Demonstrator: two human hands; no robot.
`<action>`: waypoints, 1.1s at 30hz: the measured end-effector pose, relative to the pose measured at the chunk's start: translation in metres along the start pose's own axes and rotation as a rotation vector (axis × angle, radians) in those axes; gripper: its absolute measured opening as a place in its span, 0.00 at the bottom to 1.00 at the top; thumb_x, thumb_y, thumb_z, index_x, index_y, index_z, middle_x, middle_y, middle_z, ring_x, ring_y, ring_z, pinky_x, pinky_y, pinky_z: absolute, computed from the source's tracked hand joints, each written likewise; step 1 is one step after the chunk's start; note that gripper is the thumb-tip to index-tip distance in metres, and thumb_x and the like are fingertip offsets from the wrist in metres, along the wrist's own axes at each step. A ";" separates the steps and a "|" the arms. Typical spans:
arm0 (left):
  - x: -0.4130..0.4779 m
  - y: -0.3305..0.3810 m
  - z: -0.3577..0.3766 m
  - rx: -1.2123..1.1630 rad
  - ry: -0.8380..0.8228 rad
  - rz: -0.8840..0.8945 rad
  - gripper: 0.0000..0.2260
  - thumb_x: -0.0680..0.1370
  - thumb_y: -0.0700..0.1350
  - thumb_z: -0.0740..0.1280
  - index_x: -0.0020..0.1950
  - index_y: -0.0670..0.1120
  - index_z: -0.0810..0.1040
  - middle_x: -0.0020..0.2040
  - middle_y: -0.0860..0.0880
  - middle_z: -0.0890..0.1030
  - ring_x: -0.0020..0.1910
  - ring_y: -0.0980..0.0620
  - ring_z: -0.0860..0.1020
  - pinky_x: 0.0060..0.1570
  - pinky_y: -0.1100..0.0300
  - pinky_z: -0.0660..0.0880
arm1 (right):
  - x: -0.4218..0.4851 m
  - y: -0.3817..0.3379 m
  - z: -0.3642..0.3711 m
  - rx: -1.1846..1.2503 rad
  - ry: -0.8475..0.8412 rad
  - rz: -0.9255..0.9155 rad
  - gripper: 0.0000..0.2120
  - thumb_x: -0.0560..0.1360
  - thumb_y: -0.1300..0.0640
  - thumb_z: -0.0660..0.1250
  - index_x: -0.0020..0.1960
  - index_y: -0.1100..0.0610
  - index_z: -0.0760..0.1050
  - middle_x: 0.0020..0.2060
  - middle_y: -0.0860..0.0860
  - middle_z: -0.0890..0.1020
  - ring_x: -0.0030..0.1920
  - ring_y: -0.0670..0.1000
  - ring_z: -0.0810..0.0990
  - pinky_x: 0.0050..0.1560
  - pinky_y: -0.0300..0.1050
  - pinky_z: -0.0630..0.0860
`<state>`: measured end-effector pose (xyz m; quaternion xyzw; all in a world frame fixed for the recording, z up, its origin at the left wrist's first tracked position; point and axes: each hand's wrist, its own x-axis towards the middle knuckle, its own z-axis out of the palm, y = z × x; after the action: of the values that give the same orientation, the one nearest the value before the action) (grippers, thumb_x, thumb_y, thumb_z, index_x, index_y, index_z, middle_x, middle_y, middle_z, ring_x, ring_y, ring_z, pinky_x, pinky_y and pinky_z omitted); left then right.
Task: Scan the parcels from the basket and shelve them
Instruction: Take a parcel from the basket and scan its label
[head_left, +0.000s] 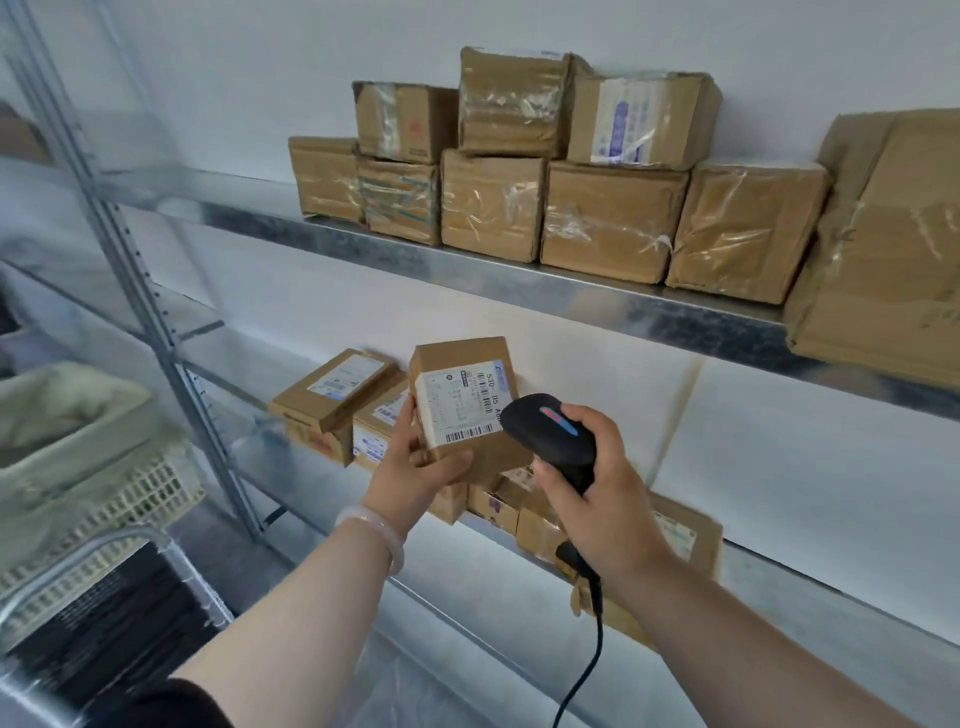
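My left hand (415, 462) grips a small cardboard parcel (457, 374) from below, its white barcode label facing me. My right hand (597, 499) holds a black corded barcode scanner (545, 436) by its handle, with the scanner head just right of the parcel's label and almost touching it. The cream plastic basket (130, 499) with a pale bag in it stands at the left.
A metal shelf rack (597, 299) fills the view. Its upper level carries several taped brown boxes (613, 218). Smaller labelled parcels (337, 395) lie on the middle level behind my hands. An upright post (156, 322) rises at the left. The scanner's cable (587, 670) hangs down.
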<state>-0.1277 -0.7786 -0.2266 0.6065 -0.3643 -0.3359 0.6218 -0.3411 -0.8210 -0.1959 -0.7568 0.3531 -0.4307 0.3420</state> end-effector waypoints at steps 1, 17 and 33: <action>0.000 0.001 -0.011 0.017 0.033 0.012 0.41 0.73 0.39 0.76 0.77 0.63 0.58 0.61 0.52 0.79 0.53 0.60 0.81 0.42 0.68 0.79 | 0.001 -0.006 0.007 0.007 -0.031 -0.026 0.27 0.75 0.54 0.73 0.62 0.29 0.64 0.57 0.39 0.78 0.52 0.41 0.80 0.50 0.36 0.79; -0.027 -0.005 -0.171 0.025 0.353 -0.059 0.50 0.64 0.49 0.78 0.80 0.61 0.56 0.67 0.47 0.78 0.65 0.47 0.77 0.67 0.42 0.73 | -0.003 -0.103 0.108 -0.032 -0.460 -0.110 0.21 0.75 0.45 0.68 0.62 0.31 0.62 0.50 0.28 0.75 0.42 0.43 0.81 0.46 0.49 0.81; -0.027 -0.011 -0.354 -0.089 0.417 -0.117 0.43 0.73 0.45 0.76 0.79 0.63 0.55 0.69 0.51 0.77 0.65 0.49 0.78 0.60 0.54 0.77 | 0.034 -0.161 0.311 0.063 -0.473 -0.135 0.22 0.76 0.49 0.70 0.61 0.31 0.63 0.54 0.32 0.76 0.54 0.31 0.74 0.48 0.23 0.68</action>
<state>0.1630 -0.5756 -0.2387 0.6549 -0.1769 -0.2547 0.6892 -0.0119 -0.6997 -0.1725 -0.8474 0.1983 -0.2741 0.4092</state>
